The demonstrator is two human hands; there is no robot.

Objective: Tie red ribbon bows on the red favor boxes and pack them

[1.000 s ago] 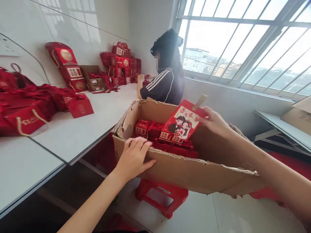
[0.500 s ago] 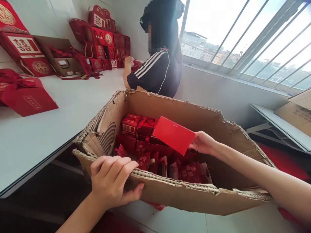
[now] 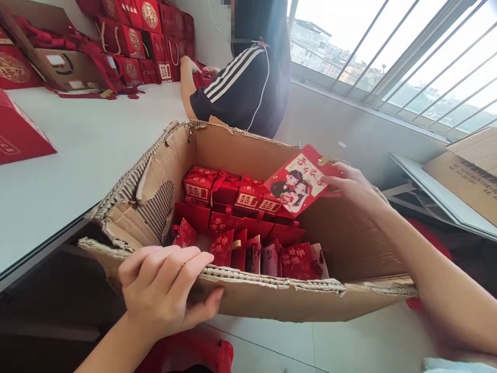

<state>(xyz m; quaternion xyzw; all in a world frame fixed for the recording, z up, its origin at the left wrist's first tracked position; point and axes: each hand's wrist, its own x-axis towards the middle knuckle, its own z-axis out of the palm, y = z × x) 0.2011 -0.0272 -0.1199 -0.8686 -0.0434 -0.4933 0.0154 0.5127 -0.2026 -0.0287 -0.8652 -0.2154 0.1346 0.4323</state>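
My left hand is closed over the near rim of a worn cardboard box, fingers on top and thumb outside. Above the box's right part, my right hand grips a red wedding gift bag by its edge. That bag is tilted, with a cartoon couple and gold lettering facing me and a gold tab near my fingers. Inside the box, red candy boxes with double-happiness labels and ribbons line the far side. Several red gift bags stand along the near side.
A white table runs along the left, with stacked red gift boxes at the back. A person in a striped dark sleeve works beyond the box. A barred window is behind. Another carton lies right; a red stool is below.
My right hand has lifted the gift bag up and to the right and turned it, so its printed face shows. My left hand keeps its hold on the rim. The view has shifted slightly.
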